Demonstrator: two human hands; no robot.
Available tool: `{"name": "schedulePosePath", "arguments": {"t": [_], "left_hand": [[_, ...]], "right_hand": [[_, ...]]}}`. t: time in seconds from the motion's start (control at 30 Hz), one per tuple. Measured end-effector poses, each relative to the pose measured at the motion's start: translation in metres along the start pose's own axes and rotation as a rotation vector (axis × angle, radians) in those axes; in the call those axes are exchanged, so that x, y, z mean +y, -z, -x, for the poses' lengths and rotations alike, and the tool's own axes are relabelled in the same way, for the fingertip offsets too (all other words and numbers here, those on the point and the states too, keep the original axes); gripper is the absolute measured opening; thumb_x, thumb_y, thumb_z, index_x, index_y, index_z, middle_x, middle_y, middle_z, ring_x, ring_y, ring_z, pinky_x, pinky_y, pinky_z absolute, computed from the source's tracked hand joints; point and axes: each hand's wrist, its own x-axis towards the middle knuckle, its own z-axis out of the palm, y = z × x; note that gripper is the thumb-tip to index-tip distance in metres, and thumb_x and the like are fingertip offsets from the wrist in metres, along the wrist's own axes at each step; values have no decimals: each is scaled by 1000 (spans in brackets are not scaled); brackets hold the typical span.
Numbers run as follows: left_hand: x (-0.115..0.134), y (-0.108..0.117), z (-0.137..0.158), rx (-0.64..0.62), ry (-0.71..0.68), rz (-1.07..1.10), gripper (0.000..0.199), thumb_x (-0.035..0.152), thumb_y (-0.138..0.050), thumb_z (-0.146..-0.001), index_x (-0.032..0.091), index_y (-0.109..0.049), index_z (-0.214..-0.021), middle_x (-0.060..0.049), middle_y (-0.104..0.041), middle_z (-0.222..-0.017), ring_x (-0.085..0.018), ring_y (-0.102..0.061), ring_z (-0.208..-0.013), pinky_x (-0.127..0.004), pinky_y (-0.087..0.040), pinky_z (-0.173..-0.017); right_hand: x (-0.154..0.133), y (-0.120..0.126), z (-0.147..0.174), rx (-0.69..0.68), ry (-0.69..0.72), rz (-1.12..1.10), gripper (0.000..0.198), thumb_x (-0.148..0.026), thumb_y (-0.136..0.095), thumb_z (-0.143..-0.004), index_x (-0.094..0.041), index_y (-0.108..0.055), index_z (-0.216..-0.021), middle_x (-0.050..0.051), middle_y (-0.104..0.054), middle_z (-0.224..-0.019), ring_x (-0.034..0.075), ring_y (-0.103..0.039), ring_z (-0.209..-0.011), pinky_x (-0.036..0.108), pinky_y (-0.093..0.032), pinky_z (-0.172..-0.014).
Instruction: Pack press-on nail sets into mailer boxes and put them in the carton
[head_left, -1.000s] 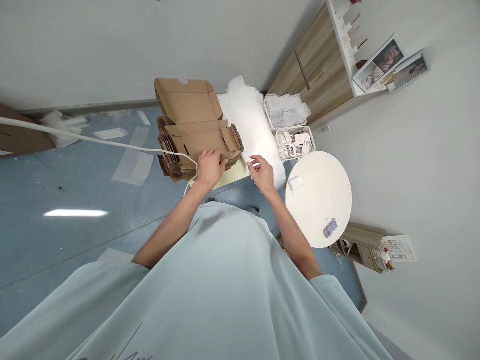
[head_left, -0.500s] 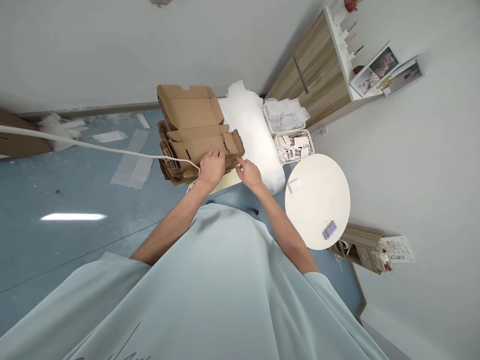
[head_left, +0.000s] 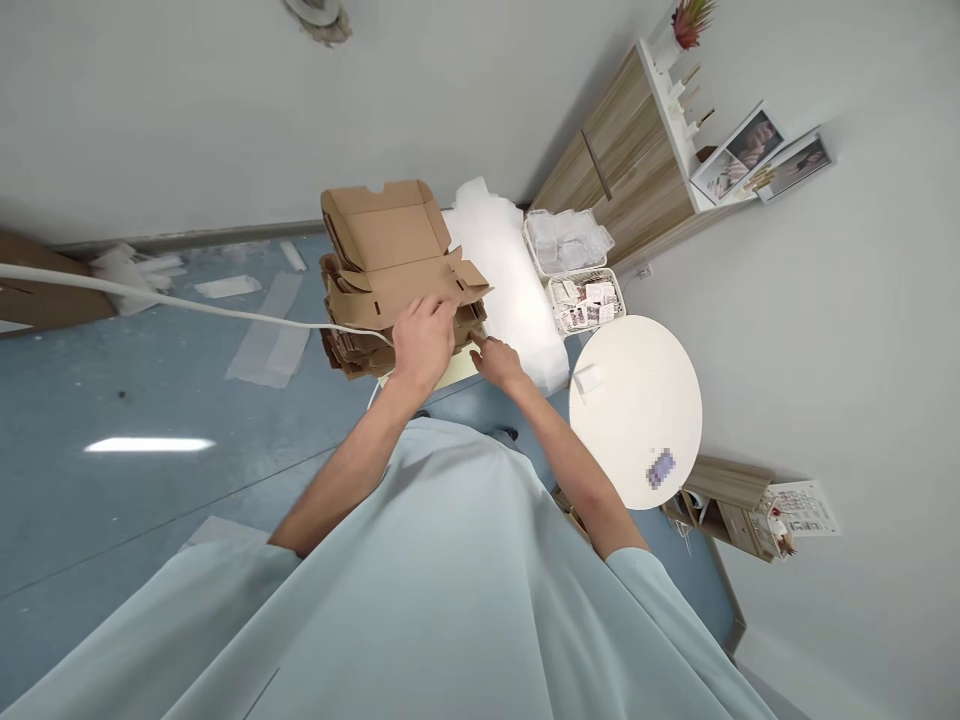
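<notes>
Several flattened brown cardboard boxes lie in a stack, the top cardboard box [head_left: 397,235] unfolded, with its far panel toward the wall. My left hand [head_left: 424,340] is closed over the near edge of this top box, which is raised and bent there. Just to the right, my right hand [head_left: 498,362] has its index finger and thumb at the near right edge of the cardboard stack [head_left: 349,355], below the lifted flap. Its fingertips are partly hidden against the cardboard. A white cable [head_left: 225,312] runs from the left to beside my left wrist.
A white foam wrap roll [head_left: 510,290] lies right of the stack. Beyond it are a basket of clear containers [head_left: 570,240] and a basket of small packets [head_left: 589,302]. A round white table [head_left: 637,410] stands at right, near a wooden cabinet [head_left: 622,140]. Scraps [head_left: 229,287] litter the blue floor.
The near right edge of the top cardboard box has lifted and bent up under my left hand. My right hand has shifted slightly down, and the view has tilted a little upward.
</notes>
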Motion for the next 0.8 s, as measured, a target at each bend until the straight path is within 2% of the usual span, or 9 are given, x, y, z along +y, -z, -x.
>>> {"name": "schedulePosePath", "arguments": {"t": [0.07, 0.13, 0.23, 0.33, 0.43, 0.53, 0.67, 0.8], "left_hand": [[8, 17, -2, 101, -17, 44, 45, 23, -42, -114, 25, -83, -133, -12, -81, -140, -35, -74, -127, -53, -57, -113], [15, 31, -5, 201, -51, 105, 42, 27, -45, -116, 29, -83, -134, -8, -81, -143, -32, -75, -131, -51, -58, -116], [25, 44, -10, 320, -112, 188, 38, 31, -49, -117, 38, -82, -134, -1, -82, -140, -27, -74, -138, -46, -57, -122], [41, 41, -14, 400, -237, 211, 41, 29, -46, -119, 38, -83, -134, 0, -83, -138, -24, -75, -141, -44, -58, -124], [65, 20, -17, 427, -453, 241, 38, 29, -47, -121, 33, -82, -135, -2, -85, -137, -24, -77, -140, -43, -61, -119], [95, -14, -18, 349, -687, 283, 37, 29, -48, -122, 29, -79, -143, -6, -84, -142, -26, -74, -146, -43, -63, -117], [140, -66, -13, 192, -939, 322, 42, 27, -46, -123, 28, -72, -156, -8, -80, -151, -26, -68, -154, -46, -60, -127], [187, -128, -6, 18, -1116, 335, 48, 18, -44, -122, 29, -65, -164, -7, -76, -157, -23, -63, -157, -46, -58, -131]], "right_hand": [[-1, 8, 4, 11, 30, -41, 53, -27, -64, -111, -27, -63, -164, 15, -82, -126, 36, -79, -114, 45, -64, -98], [3, 25, 12, 95, 69, -138, 50, -29, -59, -114, -24, -65, -163, 14, -82, -128, 34, -79, -113, 44, -63, -101], [20, 67, 32, 365, 66, -344, 45, -43, -54, -118, -23, -73, -153, 11, -83, -128, 25, -79, -93, 42, -64, -102], [43, 119, 66, 632, 92, -526, 56, -66, -49, -117, -26, -77, -145, 10, -80, -133, 23, -77, -89, 41, -67, -89], [63, 163, 110, 790, 148, -655, 59, -76, -53, -113, -32, -75, -145, 7, -79, -132, 21, -77, -92, 38, -68, -83], [81, 185, 152, 895, 185, -683, 54, -74, -68, -108, -35, -74, -145, 6, -76, -131, 21, -77, -102, 36, -67, -83], [122, 180, 188, 948, 109, -665, 54, -65, -86, -98, -36, -71, -141, 6, -71, -137, 23, -75, -113, 39, -70, -90], [189, 155, 213, 1062, -96, -708, 43, -53, -83, -100, -33, -70, -135, 5, -70, -132, 22, -75, -112, 43, -71, -98]]}}
